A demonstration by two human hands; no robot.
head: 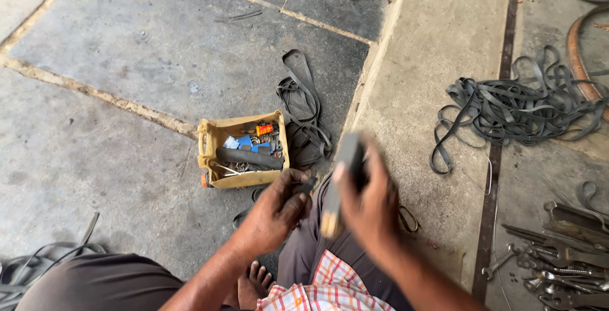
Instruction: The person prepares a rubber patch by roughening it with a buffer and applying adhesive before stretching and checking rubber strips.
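The fingers of the right hand (371,200) are clamped round a dark flat tool (342,181), blurred by motion; its long axis runs from about one o'clock down to seven o'clock, the pale lower end pointing toward the person's lap, the dark upper end toward the stone step; the left hand (274,213) sits just beside it at nine o'clock, fingers curled shut on a small piece of black rubber (303,188) that pokes out toward two o'clock; beyond the left hand, at eleven o'clock, stands one yellow box (210,138) with a black tube piece and small bits inside; black rubber strips (304,111) lie touching its three o'clock side; one larger heap of rubber bands (517,105) lies well apart at two o'clock; a cluster of metal spanners (558,263), too tangled to count, lies at four o'clock on the floor.
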